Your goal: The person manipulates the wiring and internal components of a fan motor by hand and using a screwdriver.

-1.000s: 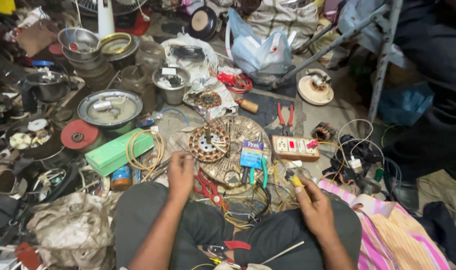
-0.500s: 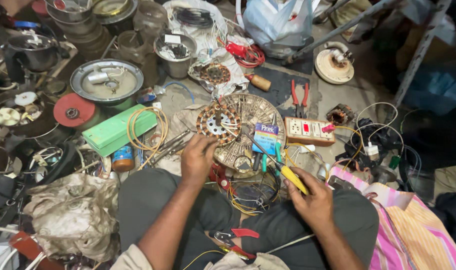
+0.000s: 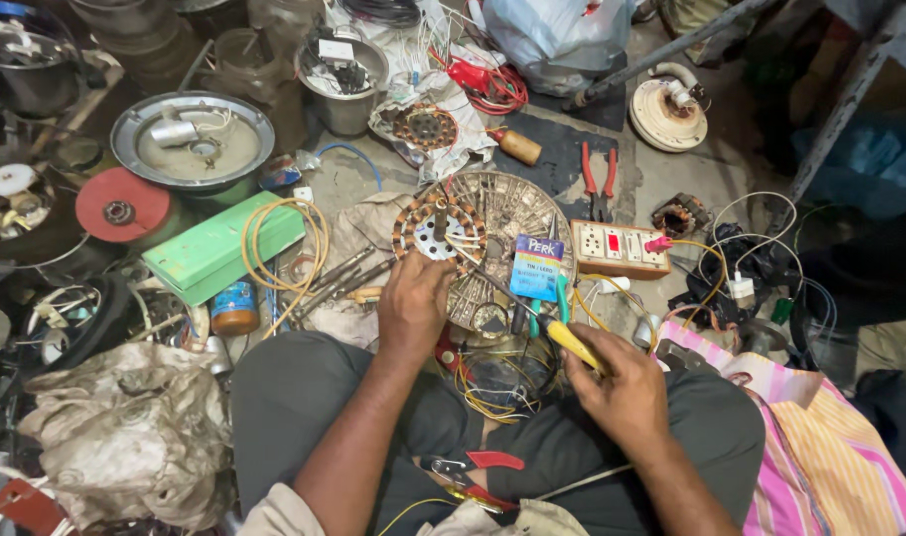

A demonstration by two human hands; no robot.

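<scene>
Head | copper-wound stator (image 3: pixel 438 230) round, slotted | left hand (image 3: pixel 413 303) touching, apparently

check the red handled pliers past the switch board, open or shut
Open: the red-handled pliers lie flat on the dark mat, handles splayed apart.

Small blue-purple packet (image 3: pixel 537 267) upright beside switchboard; green flat box (image 3: pixel 214 248) — left; labelled orange-blue tin (image 3: pixel 235 308) below.

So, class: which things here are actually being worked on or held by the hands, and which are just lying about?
In use:
- left hand on the copper-wound motor stator
- right hand gripping the yellow-handled tool
- round metal fan housing under the stator

Lying about:
- red-handled pliers
- green box
- socket board
- red disc
- coil of yellow wire
</scene>
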